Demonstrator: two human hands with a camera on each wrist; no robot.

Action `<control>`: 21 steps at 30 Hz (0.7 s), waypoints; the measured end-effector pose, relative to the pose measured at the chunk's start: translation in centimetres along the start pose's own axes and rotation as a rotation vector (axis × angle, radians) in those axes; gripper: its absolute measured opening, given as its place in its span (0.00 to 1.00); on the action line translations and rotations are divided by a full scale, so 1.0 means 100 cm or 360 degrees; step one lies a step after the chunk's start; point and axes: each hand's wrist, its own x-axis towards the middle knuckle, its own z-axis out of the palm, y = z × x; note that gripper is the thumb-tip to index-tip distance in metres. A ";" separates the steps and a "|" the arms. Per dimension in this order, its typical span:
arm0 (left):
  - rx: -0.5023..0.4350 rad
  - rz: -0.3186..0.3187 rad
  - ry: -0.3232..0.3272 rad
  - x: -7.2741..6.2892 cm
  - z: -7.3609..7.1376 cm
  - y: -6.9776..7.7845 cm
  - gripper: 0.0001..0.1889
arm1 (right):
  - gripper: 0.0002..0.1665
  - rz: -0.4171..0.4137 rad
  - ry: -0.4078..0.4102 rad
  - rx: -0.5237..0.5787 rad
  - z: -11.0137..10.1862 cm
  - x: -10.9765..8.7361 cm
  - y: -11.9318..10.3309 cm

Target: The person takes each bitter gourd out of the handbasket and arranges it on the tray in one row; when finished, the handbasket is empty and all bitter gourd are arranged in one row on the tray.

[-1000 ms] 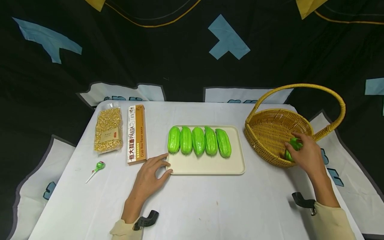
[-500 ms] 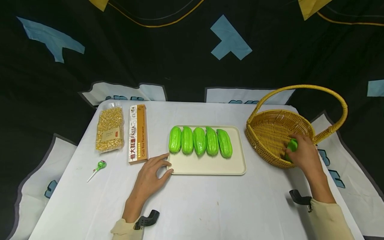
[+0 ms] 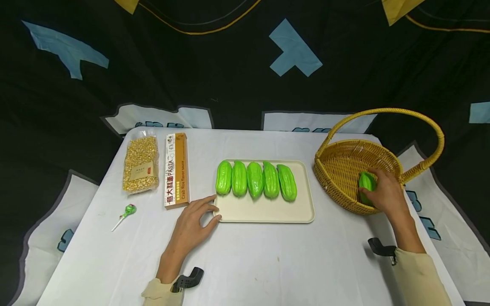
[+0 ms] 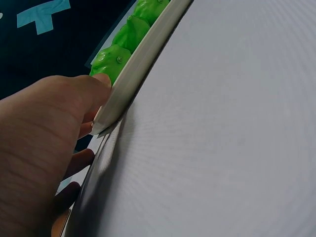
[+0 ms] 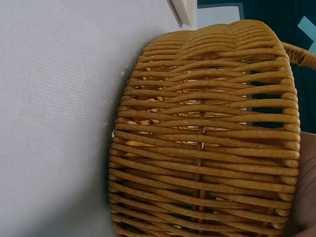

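Observation:
In the head view, my right hand [image 3: 386,193] reaches into the near right side of a wicker basket [image 3: 337,191] and holds a green ridged bitter melon [image 3: 367,187] there. Part of that melon is hidden by the fingers. My left hand [image 3: 191,225] touches the left edge of a cream tray [image 3: 264,212], its fingers and thumb loosely spread. Seen from the left wrist, the thumb [image 4: 101,81] lies at the tray's rim. Several more green bitter melons [image 3: 254,180] lie side by side along the tray's far half. The right wrist view mostly shows the basket's woven wall [image 5: 207,133].
A bag of corn kernels [image 3: 141,163] and a pasta box [image 3: 177,170] lie on the left of the white table [image 3: 287,263]. A green-wrapped lollipop [image 3: 125,215] is nearer me. The basket's tall handle [image 3: 398,111] arches up. Behind hangs a dark cloth.
Inside the basket, the right hand and its bitter melon have shifted slightly left, and more of the melon shows. The left hand keeps its place at the tray.

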 end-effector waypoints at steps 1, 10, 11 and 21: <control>0.0001 -0.0004 -0.0003 0.000 0.000 0.000 0.11 | 0.45 -0.0003 -0.0005 -0.0002 0.000 0.000 0.000; 0.0001 -0.0006 0.0004 0.000 0.000 0.000 0.12 | 0.42 -0.0028 0.0015 -0.0031 0.003 0.000 -0.001; 0.0001 -0.0006 0.0004 0.000 0.000 0.000 0.12 | 0.42 -0.0027 0.0023 -0.0033 0.003 0.000 -0.001; -0.0010 -0.0012 -0.0005 0.000 -0.001 0.002 0.12 | 0.44 -0.0026 0.0157 0.0073 0.008 -0.003 0.000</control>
